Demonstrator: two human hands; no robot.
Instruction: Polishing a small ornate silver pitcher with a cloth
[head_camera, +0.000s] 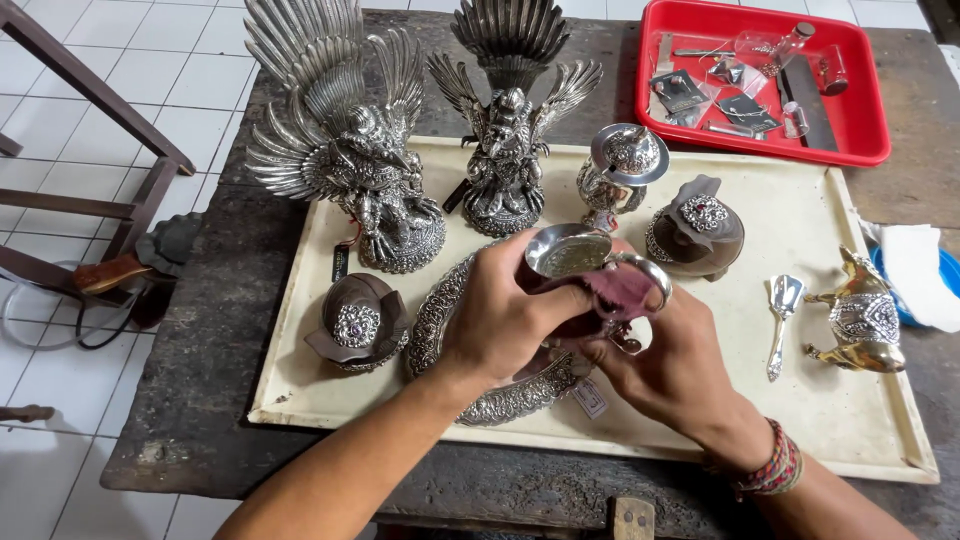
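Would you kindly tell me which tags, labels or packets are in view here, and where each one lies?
Paper tag: small pale rectangle at the oval silver tray's near edge, beside the right hand.
Dark tag: narrow black strip below the left bird statue.
Clear packets: small see-through bags with dark contents, inside the red tray at the table's far right.

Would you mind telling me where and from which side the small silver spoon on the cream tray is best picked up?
Probably by the slim handle of the small silver spoon, pinched from above near its middle. It lies flat on the cream tray, bowl pointing away, with bare tray on both long sides; only the gold elephant figure stands nearby on the right, so come in from the left.
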